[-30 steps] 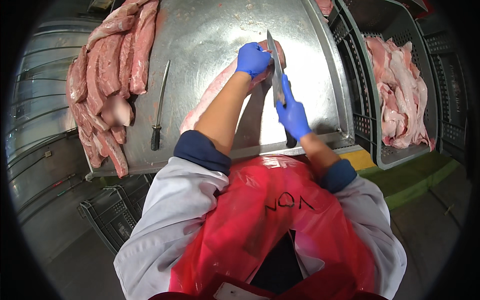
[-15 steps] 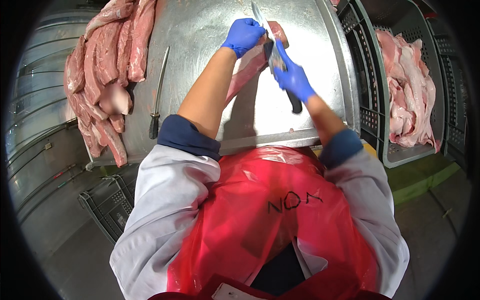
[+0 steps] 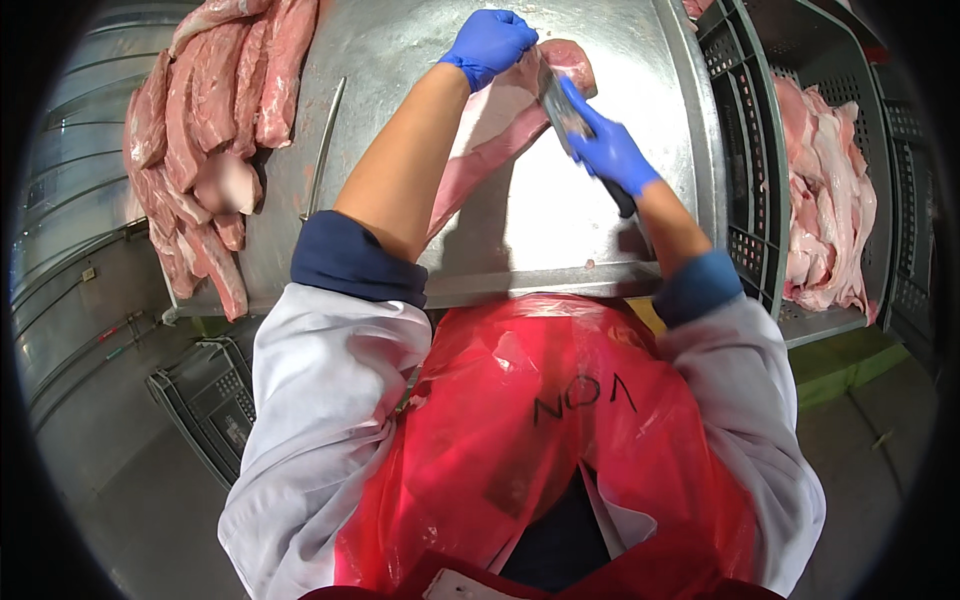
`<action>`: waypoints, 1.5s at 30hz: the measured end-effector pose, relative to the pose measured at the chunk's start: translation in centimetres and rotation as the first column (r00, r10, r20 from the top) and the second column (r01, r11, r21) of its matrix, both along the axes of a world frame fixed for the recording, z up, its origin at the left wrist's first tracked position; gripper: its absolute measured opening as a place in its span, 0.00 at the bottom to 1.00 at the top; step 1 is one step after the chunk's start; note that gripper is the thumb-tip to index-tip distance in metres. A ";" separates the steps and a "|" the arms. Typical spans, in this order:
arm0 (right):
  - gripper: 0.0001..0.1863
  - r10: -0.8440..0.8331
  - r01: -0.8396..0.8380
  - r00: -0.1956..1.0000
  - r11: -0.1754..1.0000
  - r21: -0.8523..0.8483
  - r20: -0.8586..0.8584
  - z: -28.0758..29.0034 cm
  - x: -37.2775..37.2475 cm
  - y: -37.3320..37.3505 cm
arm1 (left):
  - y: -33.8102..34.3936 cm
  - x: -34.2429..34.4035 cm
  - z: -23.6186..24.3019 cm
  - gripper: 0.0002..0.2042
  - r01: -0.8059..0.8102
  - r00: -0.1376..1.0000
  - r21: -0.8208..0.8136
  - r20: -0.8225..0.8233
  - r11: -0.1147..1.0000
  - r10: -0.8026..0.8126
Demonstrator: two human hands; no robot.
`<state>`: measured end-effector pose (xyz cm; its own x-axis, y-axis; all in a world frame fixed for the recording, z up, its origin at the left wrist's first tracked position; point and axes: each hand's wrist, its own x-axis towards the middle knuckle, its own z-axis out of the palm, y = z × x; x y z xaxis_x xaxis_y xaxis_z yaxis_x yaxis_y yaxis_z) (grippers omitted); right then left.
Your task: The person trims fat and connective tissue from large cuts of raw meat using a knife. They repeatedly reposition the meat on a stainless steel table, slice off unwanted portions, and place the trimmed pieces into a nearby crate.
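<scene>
A strip of meat is being cut on a metal table.

The left hand [image 3: 490, 42] is closed on the top end of the long pink meat strip [image 3: 490, 140], and the right hand [image 3: 612, 152] is wrapped around a knife [image 3: 560, 105]. Compared with a moment ago, the blade has been moved up near the strip's top end, so the cutting looks well along. A grey crate [image 3: 745, 150] on the right is filled with pale meat pieces [image 3: 825, 200]. More meat [image 3: 200, 130] is piled on the left, beside a sharpening steel [image 3: 325, 145].

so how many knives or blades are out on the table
2: a knife in the right hand, against the meat the left hand holds; a long steel rod lies beside the meat pile. Others may be hidden.
</scene>
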<state>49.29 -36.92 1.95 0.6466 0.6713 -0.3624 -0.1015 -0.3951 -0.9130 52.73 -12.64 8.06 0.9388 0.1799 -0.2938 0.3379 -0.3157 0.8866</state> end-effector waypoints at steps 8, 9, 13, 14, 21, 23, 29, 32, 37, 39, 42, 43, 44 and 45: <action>0.39 -0.032 0.033 0.999 0.999 0.025 -0.030 0.6 0.5 3.9 | 0.6 1.3 -0.3 0.06 0.088 0.995 -0.062 -0.033 0.994 -0.090; 0.39 -0.017 0.018 0.999 1.000 0.024 -0.043 0.7 -0.2 3.7 | 0.4 1.1 0.5 0.06 0.073 0.997 -0.024 -0.035 0.997 -0.074; 0.40 0.028 -0.022 0.999 0.990 0.139 -0.038 -1.2 -6.8 -1.8 | 1.9 1.1 1.2 0.07 -0.011 0.999 -0.117 0.034 0.993 0.015; 0.40 0.031 -0.026 0.998 0.994 0.104 -0.053 -1.0 -7.7 -2.0 | 2.6 1.0 0.4 0.07 0.001 0.997 -0.116 0.072 0.993 0.007; 0.42 0.054 -0.049 0.996 0.997 0.061 -0.075 0.5 -4.4 3.2 | 2.0 0.8 2.4 0.06 -0.001 0.999 -0.059 0.052 0.998 0.004; 0.42 0.115 -0.141 0.961 0.986 0.089 0.250 -1.4 -8.7 -0.9 | 3.4 0.9 1.8 0.06 -0.063 0.995 -0.118 0.074 0.991 0.072; 0.41 0.130 -0.129 0.991 0.991 0.036 -0.017 0.8 -6.1 3.6 | 3.2 0.2 4.0 0.04 0.002 0.991 -0.237 0.129 0.972 0.029; 0.41 0.116 -0.115 0.990 0.993 0.014 -0.077 1.4 -7.5 3.4 | 3.5 -0.4 5.3 0.05 -0.017 0.985 -0.181 0.166 0.983 0.048; 0.41 0.182 -0.183 0.981 0.983 0.005 0.062 -0.3 -11.0 0.2 | 5.2 -1.3 6.0 0.07 0.089 0.974 -0.234 0.225 0.968 -0.035; 0.40 0.187 -0.185 0.982 0.980 0.068 -0.026 1.4 -7.9 4.6 | 4.6 -2.1 7.5 0.07 0.038 0.970 -0.284 0.240 0.958 0.033; 0.40 0.174 -0.172 0.983 0.984 0.037 -0.058 1.7 -7.8 6.5 | 5.3 -2.6 8.5 0.06 0.025 0.967 -0.286 0.251 0.958 0.050; 0.40 0.207 -0.207 0.978 0.978 0.017 -0.014 1.3 -9.6 4.4 | 6.2 -2.8 8.3 0.06 -0.001 0.965 -0.316 0.249 0.949 0.084; 0.40 0.182 -0.182 0.983 0.983 -0.031 0.022 0.6 -11.5 1.3 | 6.5 -1.3 7.0 0.05 0.018 0.972 -0.362 0.226 0.932 0.069; 0.40 0.216 -0.216 0.974 0.976 -0.005 0.067 0.1 -12.2 0.9 | 7.4 -2.3 7.7 0.05 0.026 0.960 -0.417 0.265 0.908 0.094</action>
<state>37.07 -36.06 2.02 0.5092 0.7986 -0.3210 0.0474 -0.3984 -0.9160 50.44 -5.23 15.74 0.9879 0.1319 -0.0812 0.0674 0.1060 0.9921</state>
